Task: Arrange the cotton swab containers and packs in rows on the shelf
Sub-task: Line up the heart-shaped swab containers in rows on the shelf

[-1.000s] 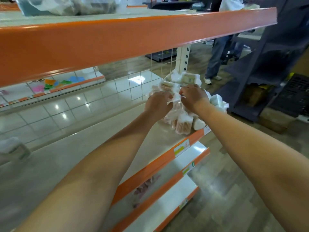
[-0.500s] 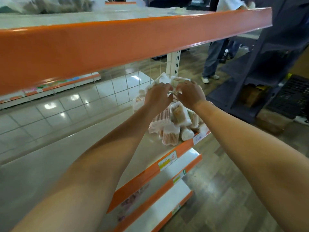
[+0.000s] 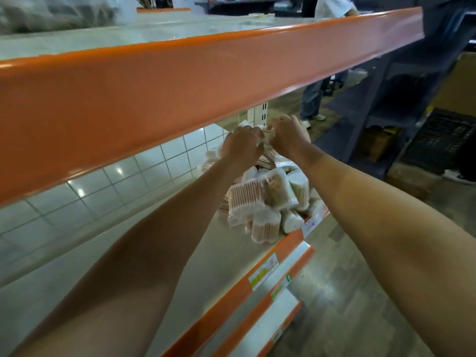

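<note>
A loose heap of cotton swab packs (image 3: 268, 199) lies at the far right end of the pale shelf (image 3: 195, 256), close to its orange front edge. The packs are clear bags and tubs with pinkish and white swabs, tumbled at all angles. My left hand (image 3: 240, 148) and my right hand (image 3: 287, 136) are raised together above the back of the heap. Both pinch one small white pack (image 3: 265, 136) between them, mostly hidden by the fingers.
The orange lip of the upper shelf (image 3: 206, 81) runs overhead, low and close to my hands. A white upright post (image 3: 258, 115) stands behind the heap. Lower orange-edged shelves (image 3: 280, 287) jut out below. A person (image 3: 313, 99) stands in the aisle beside grey racking (image 3: 381, 119).
Both hands have risen from the heap toward the upper shelf lip, still held together on a pack. My view has shifted, so the heap sits lower in the frame.
</note>
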A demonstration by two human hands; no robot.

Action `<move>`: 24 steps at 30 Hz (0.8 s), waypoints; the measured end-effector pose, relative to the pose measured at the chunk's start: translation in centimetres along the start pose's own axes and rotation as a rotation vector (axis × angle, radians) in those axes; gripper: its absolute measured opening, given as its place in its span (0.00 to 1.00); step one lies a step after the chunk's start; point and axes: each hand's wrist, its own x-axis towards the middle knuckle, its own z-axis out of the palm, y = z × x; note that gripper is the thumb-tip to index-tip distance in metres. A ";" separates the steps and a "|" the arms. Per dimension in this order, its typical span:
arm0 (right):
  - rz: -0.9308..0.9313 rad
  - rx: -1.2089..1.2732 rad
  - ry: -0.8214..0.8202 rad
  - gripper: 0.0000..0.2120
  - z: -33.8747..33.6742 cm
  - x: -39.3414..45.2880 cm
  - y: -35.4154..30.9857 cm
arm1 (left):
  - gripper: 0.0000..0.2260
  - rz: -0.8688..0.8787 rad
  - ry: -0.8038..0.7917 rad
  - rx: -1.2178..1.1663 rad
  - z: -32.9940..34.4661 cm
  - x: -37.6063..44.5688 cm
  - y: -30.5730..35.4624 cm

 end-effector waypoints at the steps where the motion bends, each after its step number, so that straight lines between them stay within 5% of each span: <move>1: 0.003 -0.009 -0.017 0.16 0.2 0.4 0.0 | 0.13 0.003 0.007 0.006 0.1 0.1 -0.1; 12: -0.009 -0.083 -0.205 0.25 2.3 5.2 0.2 | 0.14 -0.093 0.024 0.045 1.0 1.4 -0.3; 24: -0.038 0.039 -0.248 0.16 3.7 5.5 1.5 | 0.13 -0.183 0.026 0.074 1.7 2.1 0.6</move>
